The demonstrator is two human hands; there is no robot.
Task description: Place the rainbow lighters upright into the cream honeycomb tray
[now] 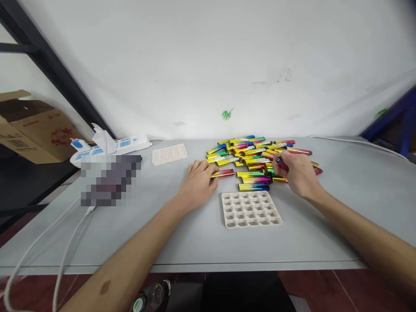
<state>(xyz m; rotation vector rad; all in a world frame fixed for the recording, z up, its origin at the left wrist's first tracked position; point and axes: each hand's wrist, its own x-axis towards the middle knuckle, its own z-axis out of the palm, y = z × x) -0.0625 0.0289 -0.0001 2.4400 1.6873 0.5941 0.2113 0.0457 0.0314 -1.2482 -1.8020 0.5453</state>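
Left hand [199, 184] half-curled, thumb and fingers around the yellow end of a red-gold lighter [226, 173]. Right hand [299, 171] closed in a fist on a dark purple lighter [282, 163], apparently; mostly hidden. Lighter pile [255, 151] behind white grid tray [255, 209], on grey table [182, 242].

**Head-Worn View, Aimed Forward and Down**

Looking from above the near edge of the desk [195, 245], tilted downward, facing the wall [182, 65] at twelve o'clock. Close enough to include forearms [152, 242] from seven and four o'clock, through to the hands [199, 184].
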